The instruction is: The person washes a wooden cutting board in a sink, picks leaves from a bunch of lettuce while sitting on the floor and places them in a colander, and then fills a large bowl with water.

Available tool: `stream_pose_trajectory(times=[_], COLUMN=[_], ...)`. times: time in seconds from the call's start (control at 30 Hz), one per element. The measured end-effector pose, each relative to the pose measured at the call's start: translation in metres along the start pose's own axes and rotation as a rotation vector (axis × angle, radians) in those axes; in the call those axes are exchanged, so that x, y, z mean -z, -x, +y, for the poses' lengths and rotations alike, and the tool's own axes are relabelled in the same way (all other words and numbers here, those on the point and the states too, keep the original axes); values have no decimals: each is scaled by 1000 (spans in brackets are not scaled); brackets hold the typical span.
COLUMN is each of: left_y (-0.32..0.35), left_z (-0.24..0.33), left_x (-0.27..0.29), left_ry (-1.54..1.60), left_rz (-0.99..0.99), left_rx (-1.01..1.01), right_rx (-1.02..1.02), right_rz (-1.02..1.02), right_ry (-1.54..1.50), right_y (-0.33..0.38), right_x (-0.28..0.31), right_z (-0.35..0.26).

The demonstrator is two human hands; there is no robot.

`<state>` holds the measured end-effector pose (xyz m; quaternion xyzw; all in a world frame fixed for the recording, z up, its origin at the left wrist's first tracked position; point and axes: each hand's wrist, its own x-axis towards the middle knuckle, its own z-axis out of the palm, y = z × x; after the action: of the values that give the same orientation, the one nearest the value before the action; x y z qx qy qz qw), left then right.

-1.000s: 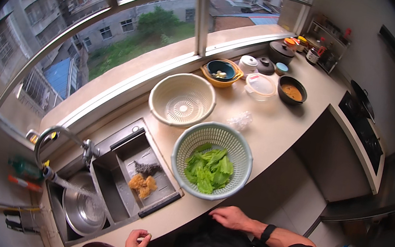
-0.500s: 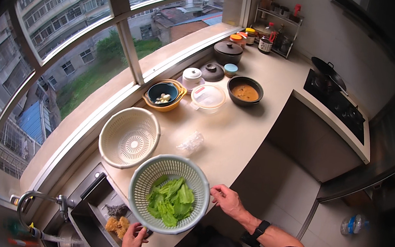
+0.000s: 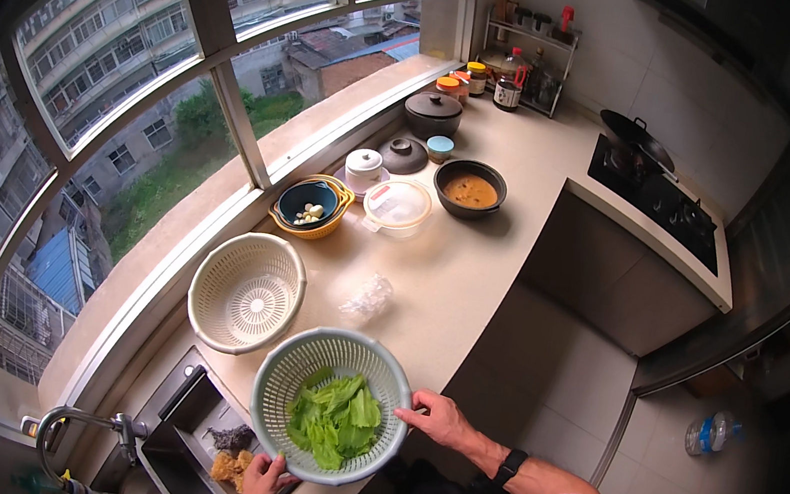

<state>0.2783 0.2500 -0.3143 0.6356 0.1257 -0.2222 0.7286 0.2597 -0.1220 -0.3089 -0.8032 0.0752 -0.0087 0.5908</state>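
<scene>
A grey-green colander (image 3: 270, 371) stands at the near edge of the counter, with torn green lettuce leaves (image 3: 335, 423) in its bottom. My right hand (image 3: 439, 421) pinches its rim on the right side, thumb over the edge. At the lower left, my left hand (image 3: 265, 490) closes on the rim near the sink; its thumb shows upright and some fingers are hidden beneath. Just behind stands a cream colander (image 3: 247, 292) with nothing in it. Crumpled clear plastic (image 3: 368, 297) lies to its right.
Left of me is a sink (image 3: 189, 420) with a curved faucet (image 3: 78, 417) and a brown sponge (image 3: 231, 468). Farther back stand nested bowls with garlic (image 3: 308, 212), a lidded clear container (image 3: 398, 206), a dark pot of brown soup (image 3: 469, 191) and a gas stove (image 3: 658, 205).
Both hands have closed on the colander's rim; a moment ago their fingers were looser at its edge. The whole view has shifted slightly.
</scene>
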Motion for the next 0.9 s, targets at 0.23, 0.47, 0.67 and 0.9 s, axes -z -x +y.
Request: stream_pose_trajectory(times=[0.23, 0.47, 0.67, 0.9], left_y=[37, 114, 162, 185], left_z=[-3, 22, -21, -59], left_x=[28, 37, 69, 83], left_ry=[-17, 288, 360, 466], left_rz=[60, 194, 339, 381], left_rx=[28, 101, 132, 178], right_rx=[-57, 128, 271, 275], right_rz=[-87, -265, -441, -616], right_ry=[-31, 39, -53, -1], right_y=[16, 15, 6, -3], right_x=[-9, -41, -79, -103], right_z=[-24, -48, -62, -79])
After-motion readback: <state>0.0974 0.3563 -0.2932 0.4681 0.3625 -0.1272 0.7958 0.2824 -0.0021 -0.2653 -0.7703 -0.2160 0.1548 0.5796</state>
